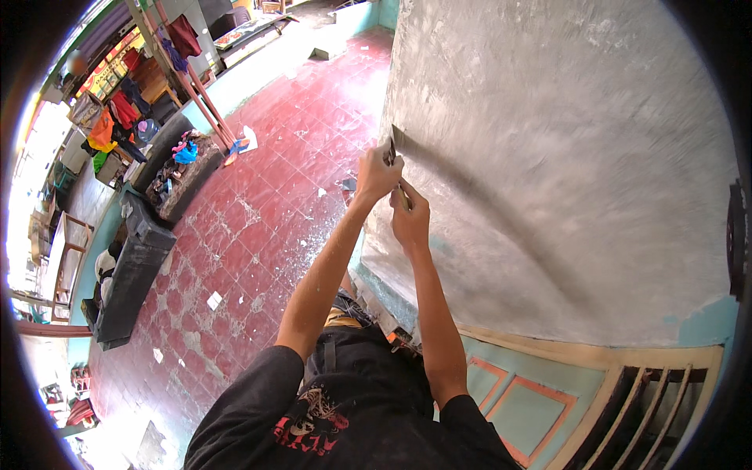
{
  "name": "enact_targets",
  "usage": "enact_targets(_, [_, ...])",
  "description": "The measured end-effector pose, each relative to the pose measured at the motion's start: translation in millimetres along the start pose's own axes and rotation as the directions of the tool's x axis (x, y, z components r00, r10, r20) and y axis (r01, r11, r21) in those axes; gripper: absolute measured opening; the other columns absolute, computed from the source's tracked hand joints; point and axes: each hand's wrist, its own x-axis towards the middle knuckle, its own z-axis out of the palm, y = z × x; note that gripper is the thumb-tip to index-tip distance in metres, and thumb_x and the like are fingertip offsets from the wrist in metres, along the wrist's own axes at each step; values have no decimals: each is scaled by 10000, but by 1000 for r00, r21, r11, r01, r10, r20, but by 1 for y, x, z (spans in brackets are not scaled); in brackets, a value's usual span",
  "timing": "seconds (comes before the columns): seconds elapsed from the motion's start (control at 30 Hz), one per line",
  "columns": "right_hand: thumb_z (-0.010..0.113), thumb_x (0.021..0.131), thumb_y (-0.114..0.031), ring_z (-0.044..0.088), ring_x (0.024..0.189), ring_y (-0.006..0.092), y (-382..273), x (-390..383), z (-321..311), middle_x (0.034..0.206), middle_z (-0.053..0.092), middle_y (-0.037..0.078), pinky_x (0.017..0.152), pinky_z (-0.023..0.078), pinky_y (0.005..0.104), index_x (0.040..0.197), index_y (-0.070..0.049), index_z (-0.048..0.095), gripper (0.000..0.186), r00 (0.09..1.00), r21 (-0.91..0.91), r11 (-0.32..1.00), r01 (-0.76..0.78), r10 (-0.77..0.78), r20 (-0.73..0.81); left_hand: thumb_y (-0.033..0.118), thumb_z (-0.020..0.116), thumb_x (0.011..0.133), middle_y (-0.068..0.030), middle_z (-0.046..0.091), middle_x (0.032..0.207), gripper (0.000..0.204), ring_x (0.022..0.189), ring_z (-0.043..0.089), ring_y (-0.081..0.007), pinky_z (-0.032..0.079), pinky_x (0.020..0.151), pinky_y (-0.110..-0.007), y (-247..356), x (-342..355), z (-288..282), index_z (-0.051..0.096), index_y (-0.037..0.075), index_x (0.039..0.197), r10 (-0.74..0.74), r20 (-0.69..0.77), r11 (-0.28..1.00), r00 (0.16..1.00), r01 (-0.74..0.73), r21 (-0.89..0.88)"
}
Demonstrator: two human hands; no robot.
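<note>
Both arms reach up to the left edge of a grey plastered wall (pixel 548 157). My left hand (pixel 378 175) is closed round a scraper, whose dark flat blade (pixel 398 138) stands out above the fingers beside the wall. Just below and to the right, my right hand (pixel 411 219) grips a tan handle (pixel 404 197). The fingers hide the join, so I cannot tell whether this handle belongs to the same scraper. Whether the blade touches the plaster is also unclear.
Red floor tiles (pixel 258 188) carry white flakes and debris. A black sofa (pixel 137 266) and a planter-like ledge (pixel 192 176) with piled things stand left. Lower right are a pale blue panelled door (pixel 529 415) and a barred opening (pixel 646 415).
</note>
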Motion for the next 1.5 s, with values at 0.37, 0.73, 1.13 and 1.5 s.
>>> enact_targets(0.37, [504, 969, -126, 460, 624, 50, 16, 5, -5, 798, 616, 40, 558, 395, 240, 1214, 47, 608, 318, 991, 48, 990, 130, -130, 7, 236, 651, 794, -168, 587, 644, 324, 609, 571, -241, 459, 605, -387, -1, -20, 13, 620, -73, 888, -138, 5, 989, 990, 138, -53])
enact_targets(0.73, [467, 973, -106, 507, 784, 84, -8, -9, 12, 849, 640, 68, 701, 438, 269, 1147, 82, 618, 297, 987, -7, 989, 147, -147, -71, 128, 583, 742, -279, 604, 677, 245, 637, 642, -403, 488, 609, -442, 6, -14, -3, 598, -107, 809, -64, 15, 997, 998, 65, -32])
enact_targets(1.13, [449, 948, -88, 584, 772, 137, -9, -5, 8, 814, 663, 147, 700, 463, 312, 1098, 78, 617, 280, 994, 19, 995, 102, -101, -39, 101, 576, 724, -297, 584, 662, 204, 631, 624, -436, 485, 597, -463, 5, -13, 7, 589, -102, 741, -63, -24, 998, 998, 63, 3])
enact_targets(1.5, [454, 935, -79, 472, 693, 78, -3, 0, 11, 747, 585, 40, 619, 402, 267, 1036, 74, 638, 260, 995, 6, 996, 92, -92, -39, 99, 568, 720, -290, 595, 679, 190, 667, 629, -441, 484, 622, -473, 3, -5, 9, 578, -90, 731, -77, -73, 997, 994, 78, 19])
